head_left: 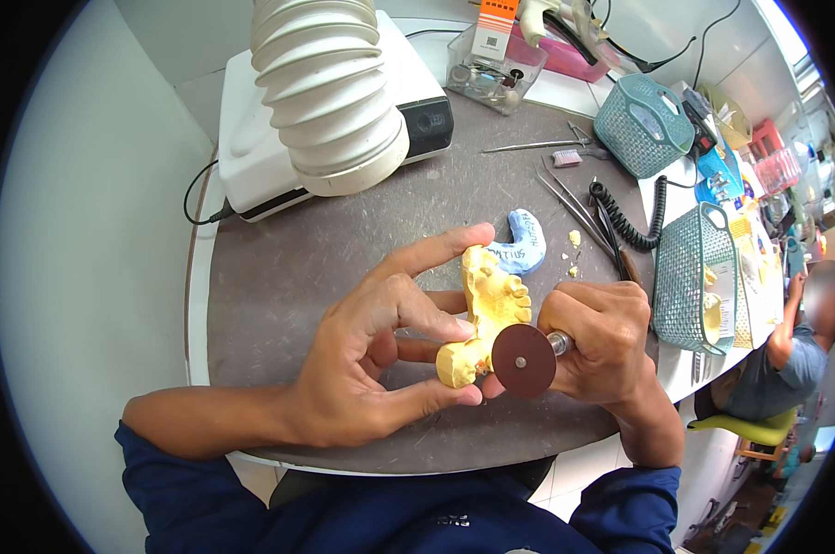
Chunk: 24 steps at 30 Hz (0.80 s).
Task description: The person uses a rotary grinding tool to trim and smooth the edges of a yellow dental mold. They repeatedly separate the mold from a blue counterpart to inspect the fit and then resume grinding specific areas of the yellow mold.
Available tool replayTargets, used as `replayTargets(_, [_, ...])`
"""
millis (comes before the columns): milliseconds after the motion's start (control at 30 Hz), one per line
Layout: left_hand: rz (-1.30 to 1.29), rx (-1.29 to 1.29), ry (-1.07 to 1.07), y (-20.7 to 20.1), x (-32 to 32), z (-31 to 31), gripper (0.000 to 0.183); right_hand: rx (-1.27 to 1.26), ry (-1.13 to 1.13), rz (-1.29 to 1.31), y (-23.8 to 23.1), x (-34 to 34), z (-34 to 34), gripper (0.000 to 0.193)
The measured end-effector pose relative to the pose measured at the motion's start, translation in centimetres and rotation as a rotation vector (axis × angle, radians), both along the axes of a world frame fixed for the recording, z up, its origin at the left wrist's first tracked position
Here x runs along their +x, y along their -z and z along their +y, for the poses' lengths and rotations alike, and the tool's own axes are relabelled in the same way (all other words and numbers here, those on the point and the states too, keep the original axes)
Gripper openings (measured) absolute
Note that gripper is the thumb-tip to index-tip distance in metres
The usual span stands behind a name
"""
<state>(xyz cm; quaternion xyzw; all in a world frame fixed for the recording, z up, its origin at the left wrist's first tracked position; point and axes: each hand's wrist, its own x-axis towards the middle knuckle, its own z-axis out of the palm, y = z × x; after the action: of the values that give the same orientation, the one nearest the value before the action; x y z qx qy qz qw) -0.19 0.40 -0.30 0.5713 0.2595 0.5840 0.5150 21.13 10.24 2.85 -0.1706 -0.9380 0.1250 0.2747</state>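
Observation:
My left hand [353, 360] grips a yellow plaster dental model [493, 300] between thumb and fingertips, tilted above the table. Along one edge the model has a row of teeth. In my right hand [598, 337], closed in a fist, is a rotary handpiece [560, 343] with a round brown disc [508, 351] on its tip. The disc overlaps the model's lower right part from this view; whether it touches cannot be told. Just beyond the model lies a blue horseshoe-shaped piece [531, 242] with handwriting on it. Most of the handpiece is hidden inside my fist.
A white ribbed hose [330, 92] hangs over a white machine [251, 120] at the far left. Tweezers [579, 214], yellow crumbs [574, 237] and a coiled black cord [653, 226] lie right. Two blue baskets [630, 120] stand beyond. A person [778, 365] sits far right.

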Motion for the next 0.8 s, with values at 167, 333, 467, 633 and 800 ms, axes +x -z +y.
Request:
replayTargets(167, [0.001, 0.016, -0.007, 0.01, -0.06, -0.04, 0.048, 0.044, -0.014, -0.045, -0.18, 0.07, 0.06, 0.054])
replayTargets(333, [0.018, 0.025, -0.007, 0.0, -0.2, -0.01, 0.049, 0.039, -0.026, -0.023, 0.04, 0.0, 0.04, 0.053])
replayTargets(467, [0.018, 0.007, -0.012, -0.14, -0.23, -0.2, 0.05, 0.038, -0.028, -0.026, -0.07, -0.09, -0.01, 0.052])
replayTargets(633, [0.032, 0.017, -0.022, -0.09, -0.22, -0.16, 0.052, 0.029, -0.029, -0.03, -0.06, -0.05, 0.0, 0.052])
replayTargets(800, [0.035, 0.019, -0.027, -0.05, -0.2, -0.14, 0.051, 0.026, -0.023, -0.028, -0.04, -0.09, -0.08, 0.052])
